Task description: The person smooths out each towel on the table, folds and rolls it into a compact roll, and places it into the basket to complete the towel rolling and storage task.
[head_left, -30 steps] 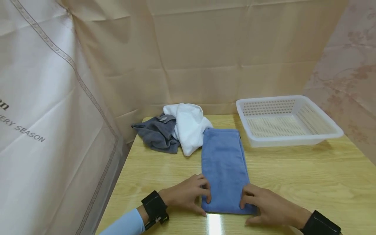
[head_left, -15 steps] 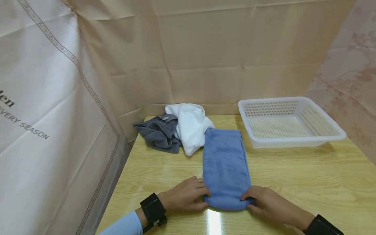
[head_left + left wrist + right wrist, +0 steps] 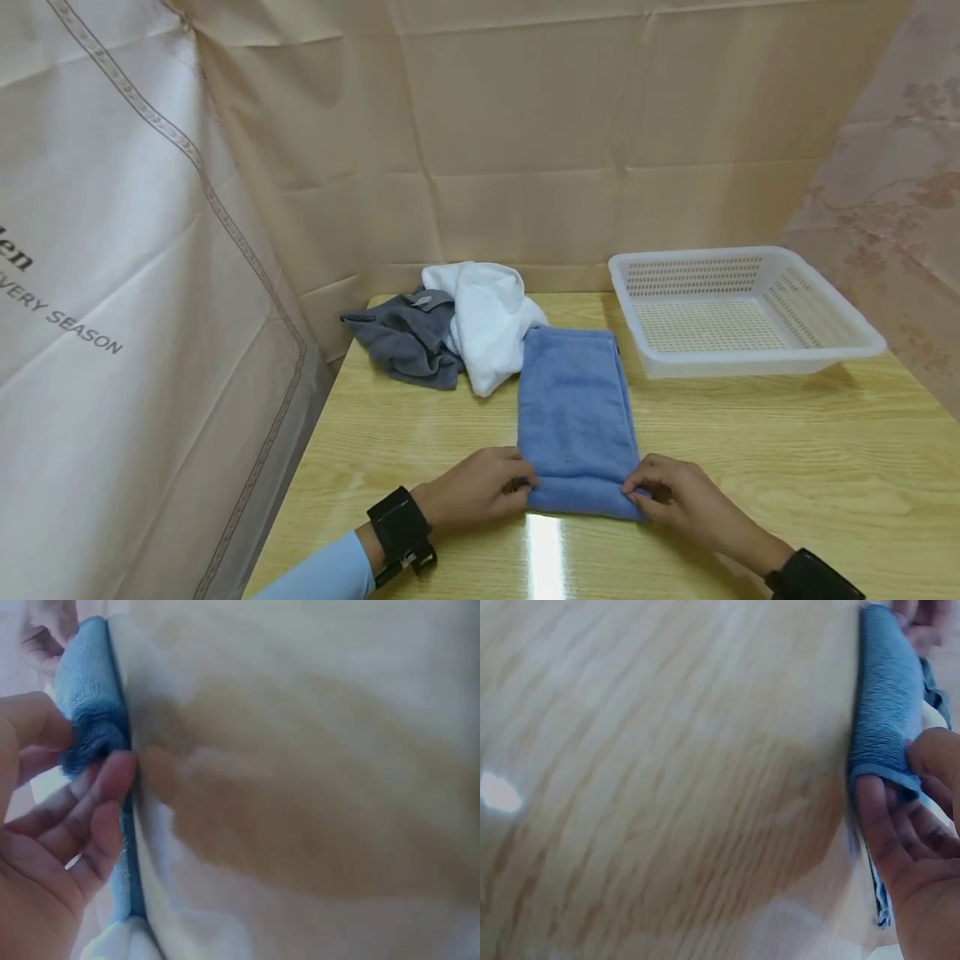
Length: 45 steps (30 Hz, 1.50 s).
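A blue towel (image 3: pixel 576 408) lies lengthwise on the table, its near end turned up into a thick fold (image 3: pixel 581 495). At the left end of that fold, my left hand (image 3: pixel 480 490) pinches the cloth between thumb and fingers. My right hand (image 3: pixel 690 504) grips the opposite end. Seen from the left wrist, the rolled edge (image 3: pixel 91 682) shows a bunched end by the thumb and fingertips. In the right wrist view, fingertips of the right hand (image 3: pixel 922 847) reach inside the open end of the roll (image 3: pixel 889 697), with the thumb on its outside.
A crumpled white cloth (image 3: pixel 491 325) touches the blue towel's far left corner, beside a crumpled dark grey cloth (image 3: pixel 408 342). At the back right stands a white perforated basket (image 3: pixel 720 362). Hanging fabric (image 3: pixel 510 142) borders the wooden table (image 3: pixel 787 467) at the back and sides.
The towel's near edge, flat a second ago, has been lifted and folded over away from the body. Both hands have closed on its corners and shifted slightly forward.
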### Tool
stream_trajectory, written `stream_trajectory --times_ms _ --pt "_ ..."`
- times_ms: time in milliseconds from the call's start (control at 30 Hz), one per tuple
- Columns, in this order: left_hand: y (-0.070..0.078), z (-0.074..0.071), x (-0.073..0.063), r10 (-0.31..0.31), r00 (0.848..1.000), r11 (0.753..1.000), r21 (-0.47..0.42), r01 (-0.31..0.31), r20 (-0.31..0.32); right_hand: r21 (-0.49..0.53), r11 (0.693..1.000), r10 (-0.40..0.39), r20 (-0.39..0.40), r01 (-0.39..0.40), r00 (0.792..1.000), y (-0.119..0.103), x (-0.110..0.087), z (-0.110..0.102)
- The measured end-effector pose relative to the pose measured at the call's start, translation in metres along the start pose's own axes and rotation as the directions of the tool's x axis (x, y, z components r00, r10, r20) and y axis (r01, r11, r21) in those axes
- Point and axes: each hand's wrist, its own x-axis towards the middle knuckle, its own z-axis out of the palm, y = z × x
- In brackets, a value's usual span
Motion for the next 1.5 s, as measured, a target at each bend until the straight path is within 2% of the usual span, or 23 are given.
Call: stream_trajectory --times_ms 100,233,333,400,467,567,633,700,733,800,867,933,967,1067,1133,1267,1333,1433,1500 --pt "0.000 -0.003 0.004 0.010 1.000 0.999 0.046 -0.009 -0.024 -0.100 0.989 -0.110 -0.025 0.107 0.994 0.003 0.000 0.002" --pt "0.000 -0.003 0.008 0.134 0.989 0.987 0.100 -0.128 -0.059 -0.287 0.913 -0.306 -0.013 0.290 0.952 0.004 -0.001 0.003" --pt "0.001 -0.002 0.008 0.214 0.976 0.970 0.131 -0.206 -0.048 -0.331 0.877 -0.355 0.039 0.347 0.934 0.001 -0.004 0.002" --pt "0.002 -0.002 0.005 0.226 0.974 0.962 0.161 -0.219 -0.028 -0.344 0.868 -0.355 0.073 0.357 0.932 -0.002 -0.006 0.000" --pt "0.003 -0.003 0.001 0.214 0.977 0.960 0.186 -0.209 -0.004 -0.368 0.850 -0.370 0.094 0.377 0.924 -0.002 -0.007 -0.001" --pt "0.005 -0.004 -0.001 0.188 0.982 0.951 0.245 -0.188 0.021 -0.427 0.804 -0.412 0.102 0.414 0.905 -0.001 -0.006 -0.001" --pt "0.007 -0.004 -0.001 0.180 0.983 0.942 0.283 -0.181 0.029 -0.459 0.784 -0.425 0.093 0.417 0.901 0.000 -0.005 0.000" --pt "0.007 -0.003 0.000 0.163 0.986 0.943 0.290 -0.162 0.022 -0.474 0.789 -0.403 0.078 0.390 0.912 0.000 -0.005 0.001" --pt "0.007 -0.003 0.000 0.149 0.989 0.949 0.279 -0.149 0.020 -0.471 0.804 -0.375 0.070 0.362 0.924 0.000 -0.004 0.001" --pt "0.006 -0.002 0.002 0.112 0.994 0.964 0.240 -0.113 0.017 -0.433 0.852 -0.300 0.054 0.293 0.952 0.000 -0.004 0.001" --pt "0.005 -0.003 0.004 0.064 0.998 0.986 0.154 -0.065 0.013 -0.340 0.920 -0.191 0.050 0.197 0.980 0.000 -0.003 0.000" --pt "0.004 -0.005 0.007 0.024 1.000 0.997 0.070 -0.025 0.014 -0.206 0.975 -0.075 0.068 0.087 0.995 0.001 -0.002 -0.003" --pt "0.003 -0.006 0.009 0.008 1.000 0.999 0.032 -0.008 0.010 -0.135 0.991 -0.012 0.084 0.023 0.996 0.001 -0.001 -0.004" --pt "0.001 -0.008 0.013 -0.018 1.000 0.999 -0.036 0.017 -0.018 0.023 0.993 0.110 0.099 -0.113 0.989 0.001 0.001 -0.007" --pt "0.000 -0.009 0.015 -0.044 0.998 0.998 -0.055 0.042 -0.046 0.063 0.987 0.143 0.086 -0.148 0.986 0.001 0.003 -0.007" --pt "-0.002 -0.008 0.017 -0.084 0.994 0.996 -0.044 0.081 -0.075 0.020 0.991 0.130 0.009 -0.130 0.991 0.000 0.005 -0.003" --pt "-0.001 -0.008 0.019 -0.077 0.994 0.996 0.030 0.079 -0.078 -0.066 0.994 0.086 -0.033 -0.088 0.996 0.001 0.006 -0.001" --pt "0.001 -0.008 0.021 -0.028 0.996 0.984 0.175 0.043 -0.088 -0.239 0.971 -0.052 -0.097 0.028 0.994 0.000 0.009 0.002" --pt "0.002 -0.007 0.022 0.017 0.996 0.963 0.268 0.008 -0.090 -0.341 0.931 -0.178 -0.107 0.132 0.978 -0.001 0.010 0.004"
